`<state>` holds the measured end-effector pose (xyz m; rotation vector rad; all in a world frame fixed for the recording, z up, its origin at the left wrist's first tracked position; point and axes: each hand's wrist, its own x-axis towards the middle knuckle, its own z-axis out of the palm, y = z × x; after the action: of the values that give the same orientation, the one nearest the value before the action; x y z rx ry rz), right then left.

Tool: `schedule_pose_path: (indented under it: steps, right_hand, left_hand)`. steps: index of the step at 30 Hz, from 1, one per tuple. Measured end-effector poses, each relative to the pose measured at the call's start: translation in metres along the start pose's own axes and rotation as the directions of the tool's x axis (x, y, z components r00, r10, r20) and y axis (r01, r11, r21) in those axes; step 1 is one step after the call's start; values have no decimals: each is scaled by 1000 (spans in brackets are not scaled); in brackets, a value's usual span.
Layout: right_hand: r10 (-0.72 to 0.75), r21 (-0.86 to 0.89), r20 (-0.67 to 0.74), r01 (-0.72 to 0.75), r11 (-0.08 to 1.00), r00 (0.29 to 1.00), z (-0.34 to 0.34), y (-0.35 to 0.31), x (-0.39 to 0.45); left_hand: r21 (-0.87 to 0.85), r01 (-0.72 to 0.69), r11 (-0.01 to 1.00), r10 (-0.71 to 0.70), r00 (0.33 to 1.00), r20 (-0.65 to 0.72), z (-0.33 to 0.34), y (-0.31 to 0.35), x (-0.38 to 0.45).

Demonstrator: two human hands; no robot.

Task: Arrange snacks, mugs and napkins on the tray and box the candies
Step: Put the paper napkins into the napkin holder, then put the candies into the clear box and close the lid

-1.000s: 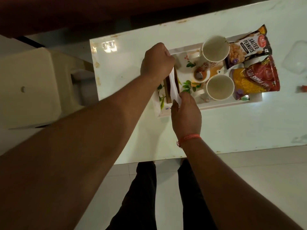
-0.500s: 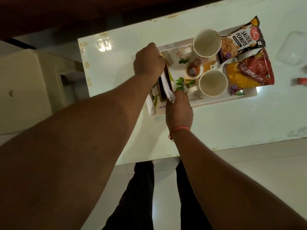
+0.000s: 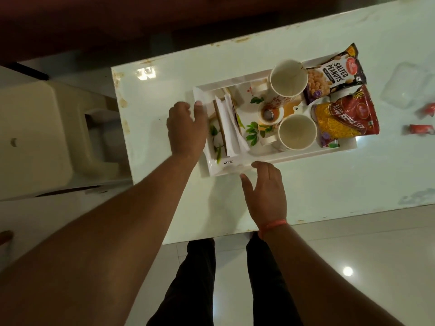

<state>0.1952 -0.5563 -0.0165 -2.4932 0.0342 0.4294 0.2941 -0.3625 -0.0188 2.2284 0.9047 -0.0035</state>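
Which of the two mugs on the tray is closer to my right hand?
The mug beside the red sev packet is closer to your right hand; the other mug stands farther back, next to the salted peanuts.

Black foil snack packet (image 3: 335, 75): "SALTED PEANUTS"
Red foil snack packet (image 3: 347, 121): "ALOO BHUJIA SEV"
White rectangular plastic tray (image 3: 303, 152), near rim label: illegible

Two mugs (image 3: 288, 77) (image 3: 297, 132), two snack packets (image 3: 334, 75) (image 3: 346, 121), two candies (image 3: 420, 129) (image 3: 428, 110), one tray (image 3: 294, 155).
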Motion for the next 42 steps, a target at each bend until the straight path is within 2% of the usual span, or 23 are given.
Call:
schedule_pose_path:
  steps: [4, 11, 16, 22, 26, 29, 31, 33, 36, 40, 42]
  right_hand:
    - [-34, -74, -28, 32, 997, 999, -12, 16, -7]
    - [1, -167, -24, -5, 986, 1000, -57, 47, -10]
    - [78, -191, -56, -87, 978, 995, -94, 73, -5]
    - [45, -209, 37, -36, 977, 998, -120, 122, 22]
    - [29, -190, 32, -23, 981, 999, -153, 172, 49]
    - [-21, -194, 23, 25, 981, 1000, -187, 204, 67]
    - [-44, -220, 15, 47, 974, 999, -210, 227, 82]
    - [-46, -232, -11, 42, 972, 999, -229, 247, 98]
    - [-37, -212, -67, 22, 977, 997, -248, 270, 119]
    - [59, -104, -152, -76, 992, 987, -261, 283, 145]
    - [138, 8, -190, -139, 990, 972, -265, 283, 162]
  left_hand:
    - [53, 11, 999, -14, 999, 51, -11, -26, -23]
    - [97, -7, 995, -6, 991, 136, -42, -48, -50]
    - [352, -137, 926, 67, 977, 203, -53, -53, -74]
    - [491, -48, 870, -24, 990, 140, -45, -71, -136]
    - [561, 14, 828, -74, 994, 84, 1, -49, -197]
    - [521, -124, 845, 4, 974, 225, 58, 0, -239]
    - [453, -252, 855, 97, 936, 337, 101, 42, -259]
    - [364, -393, 845, 224, 876, 427, 137, 86, -266]
    - [270, -573, 774, 392, 768, 506, 185, 152, -259]
    - [86, -637, 766, 515, 689, 511, 230, 234, -223]
    - [-18, -620, 785, 550, 682, 482, 247, 267, -201]
